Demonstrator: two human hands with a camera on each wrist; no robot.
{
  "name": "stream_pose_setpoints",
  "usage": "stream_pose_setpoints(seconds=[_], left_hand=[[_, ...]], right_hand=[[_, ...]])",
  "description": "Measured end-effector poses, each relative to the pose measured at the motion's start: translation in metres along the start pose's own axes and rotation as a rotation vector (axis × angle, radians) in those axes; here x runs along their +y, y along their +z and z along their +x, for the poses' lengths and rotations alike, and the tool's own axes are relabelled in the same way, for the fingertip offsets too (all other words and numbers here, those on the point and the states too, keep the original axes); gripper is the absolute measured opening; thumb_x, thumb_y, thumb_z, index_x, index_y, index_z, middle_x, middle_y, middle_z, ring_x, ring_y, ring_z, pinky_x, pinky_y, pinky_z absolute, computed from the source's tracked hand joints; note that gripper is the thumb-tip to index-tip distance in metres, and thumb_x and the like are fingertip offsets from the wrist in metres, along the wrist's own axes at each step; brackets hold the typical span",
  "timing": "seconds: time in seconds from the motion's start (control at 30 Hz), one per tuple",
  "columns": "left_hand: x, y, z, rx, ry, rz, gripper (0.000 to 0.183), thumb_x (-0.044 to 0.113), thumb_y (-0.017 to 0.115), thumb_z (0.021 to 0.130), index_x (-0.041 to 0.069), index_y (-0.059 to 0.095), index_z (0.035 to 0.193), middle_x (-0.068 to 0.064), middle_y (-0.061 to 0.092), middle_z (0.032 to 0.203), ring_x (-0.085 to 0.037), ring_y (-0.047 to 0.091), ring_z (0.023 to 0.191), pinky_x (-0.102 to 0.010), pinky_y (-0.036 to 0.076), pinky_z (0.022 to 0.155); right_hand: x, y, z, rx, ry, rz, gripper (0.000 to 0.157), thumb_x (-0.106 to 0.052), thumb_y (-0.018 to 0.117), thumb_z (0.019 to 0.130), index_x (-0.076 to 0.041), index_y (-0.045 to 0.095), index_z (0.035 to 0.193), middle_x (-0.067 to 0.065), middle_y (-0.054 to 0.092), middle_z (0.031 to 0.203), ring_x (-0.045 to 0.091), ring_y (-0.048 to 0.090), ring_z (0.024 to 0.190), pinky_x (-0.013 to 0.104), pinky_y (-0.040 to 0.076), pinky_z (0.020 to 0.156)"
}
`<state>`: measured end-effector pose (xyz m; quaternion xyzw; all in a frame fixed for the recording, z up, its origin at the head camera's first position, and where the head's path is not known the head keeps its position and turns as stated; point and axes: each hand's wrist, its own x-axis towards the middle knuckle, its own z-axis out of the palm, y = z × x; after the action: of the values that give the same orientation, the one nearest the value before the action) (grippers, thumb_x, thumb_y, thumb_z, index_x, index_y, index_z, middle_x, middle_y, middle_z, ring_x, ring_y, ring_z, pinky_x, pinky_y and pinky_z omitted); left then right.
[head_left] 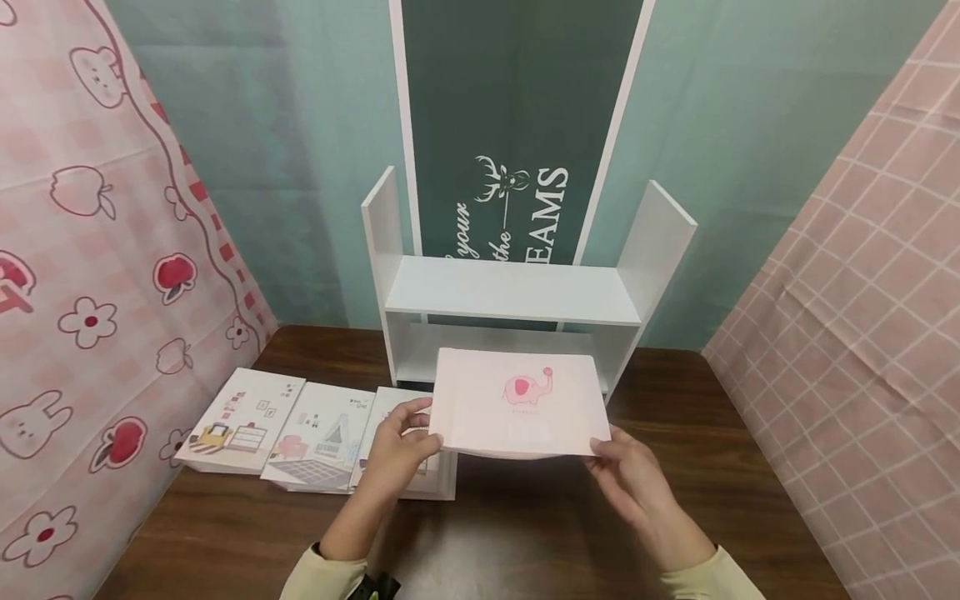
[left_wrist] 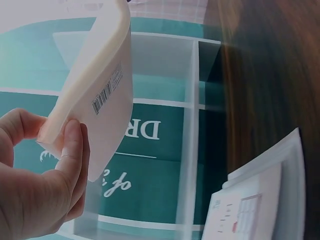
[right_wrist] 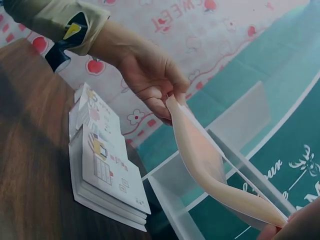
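A pale pink notebook with a pink elephant on its cover is held level above the table, in front of a white shelf. My left hand pinches its near left corner, thumb on top and fingers beneath. At the near right corner my right hand grips it the same way. The left wrist view shows a barcode on the notebook's underside. Its cream page edge bows downward between the hands in the right wrist view. Only a bit of the right hand shows there.
Three stacks of white booklets lie side by side at the left: the outer stack, the middle stack and the inner stack, partly behind my left hand. The shelf's upright side panels rise above its upper board. Patterned cloths hang around the wooden table.
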<state>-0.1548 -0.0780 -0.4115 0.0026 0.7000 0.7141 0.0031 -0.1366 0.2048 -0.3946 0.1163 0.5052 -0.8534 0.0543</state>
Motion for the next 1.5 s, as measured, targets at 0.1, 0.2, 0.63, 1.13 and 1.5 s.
stream_pose_setpoints(seconds=[0.1, 0.2, 0.63, 1.13, 1.5], left_hand=[[0.005, -0.001, 0.002, -0.023, 0.015, -0.001, 0.052, -0.007, 0.059, 0.073, -0.002, 0.050, 0.125, -0.018, 0.052, 0.099, -0.019, 0.060, 0.081, -0.026, 0.049, 0.063], [0.011, -0.003, 0.005, -0.035, 0.022, 0.020, 0.052, -0.006, 0.059, 0.075, 0.000, 0.051, 0.125, -0.017, 0.052, 0.099, -0.020, 0.059, 0.082, -0.027, 0.049, 0.065], [0.030, -0.007, 0.016, -0.058, 0.109, 0.029, 0.050, -0.006, 0.060, 0.078, 0.000, 0.050, 0.126, -0.017, 0.051, 0.104, -0.019, 0.059, 0.085, -0.023, 0.048, 0.065], [0.053, -0.004, 0.026, -0.025, 0.205, -0.034, 0.047, -0.009, 0.060, 0.078, -0.003, 0.054, 0.125, -0.019, 0.054, 0.101, -0.016, 0.061, 0.081, -0.022, 0.052, 0.067], [0.067, -0.004, 0.033, -0.011, 0.241, -0.091, 0.043, -0.010, 0.054, 0.081, -0.006, 0.053, 0.124, -0.021, 0.053, 0.103, -0.015, 0.062, 0.085, -0.026, 0.053, 0.074]], right_hand=[[-0.005, 0.004, 0.001, 0.010, -0.001, 0.000, 0.036, 0.013, 0.029, 0.089, 0.012, 0.027, 0.125, 0.006, 0.046, 0.101, 0.013, 0.047, 0.087, 0.023, 0.041, 0.079], [-0.010, 0.009, 0.001, 0.035, 0.003, -0.024, 0.037, 0.012, 0.029, 0.090, 0.012, 0.025, 0.127, 0.008, 0.042, 0.104, 0.014, 0.046, 0.087, 0.023, 0.041, 0.077], [-0.034, 0.025, 0.002, 0.033, -0.052, -0.158, 0.052, 0.010, 0.031, 0.091, 0.012, 0.015, 0.141, 0.018, 0.032, 0.133, 0.011, 0.053, 0.100, 0.030, 0.044, 0.091], [-0.057, 0.034, 0.002, -0.047, -0.102, -0.067, 0.051, 0.011, 0.035, 0.091, 0.011, 0.019, 0.139, 0.013, 0.036, 0.131, 0.014, 0.053, 0.105, 0.037, 0.044, 0.092], [-0.070, 0.038, 0.001, -0.106, -0.212, -0.093, 0.040, 0.010, 0.043, 0.089, 0.009, 0.035, 0.128, 0.008, 0.049, 0.118, 0.014, 0.058, 0.099, 0.031, 0.049, 0.084]])
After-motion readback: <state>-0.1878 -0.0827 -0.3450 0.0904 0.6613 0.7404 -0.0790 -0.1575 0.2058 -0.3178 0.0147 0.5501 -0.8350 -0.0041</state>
